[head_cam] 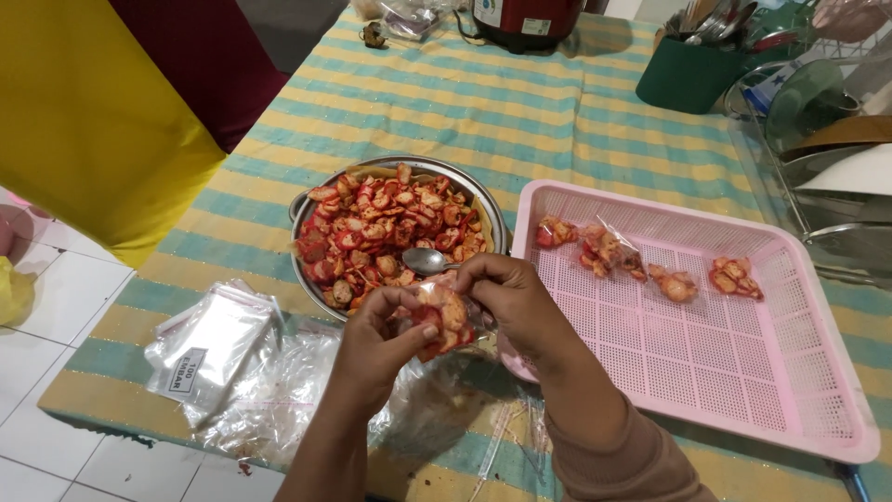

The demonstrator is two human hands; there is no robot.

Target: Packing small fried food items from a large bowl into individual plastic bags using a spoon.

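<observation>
- Small clear bag of red chips (444, 318) pinched between left hand (376, 342) and right hand (506, 299), just above the counter (520, 112) edge.
- Probably light, crinkly, slippery – chips snap easily; best held at the top edge.
- Four filled bags (609, 253) in one pink tray (743, 372).
- One metal bowl (492, 209) of chips, one spoon (426, 260).
- Stack of empty bags (209, 344) – too many to count.

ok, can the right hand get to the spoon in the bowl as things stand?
Probably yes, but not freely. The spoon lies uncovered on the red chips, just beyond the right hand, nothing between. But that hand and the left hand share a grip on a small filled bag, so it would have to let go first.
</observation>
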